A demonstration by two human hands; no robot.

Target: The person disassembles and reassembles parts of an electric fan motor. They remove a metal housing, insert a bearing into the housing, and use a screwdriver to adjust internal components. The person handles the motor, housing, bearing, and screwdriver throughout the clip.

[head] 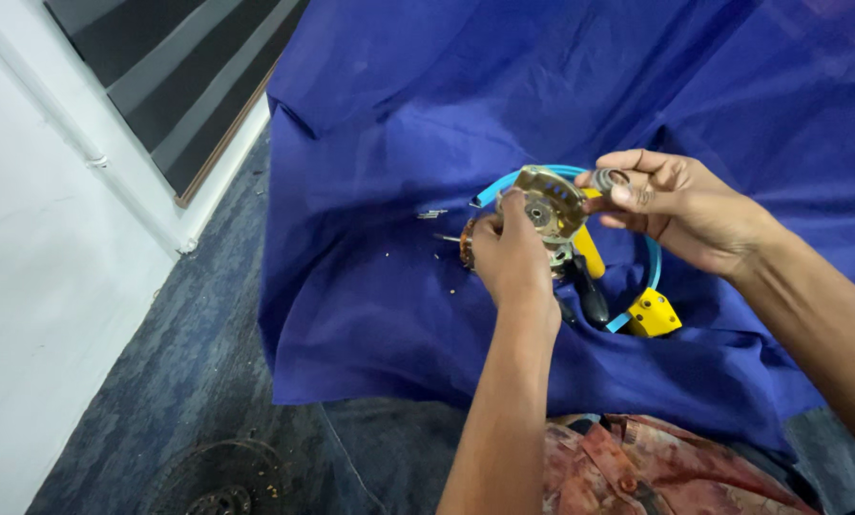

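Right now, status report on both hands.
Left hand grips metal disc part. Right hand pinches small ring beside it. Blue hose, yellow tool lie on blue cloth below.

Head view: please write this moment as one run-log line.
left hand: holds metal disc part | right hand: pinches small ring | below: blue cloth, yellow-handled tool

Bare forearms, no sleeves; reddish patterned garment (656,463) with button over lap.
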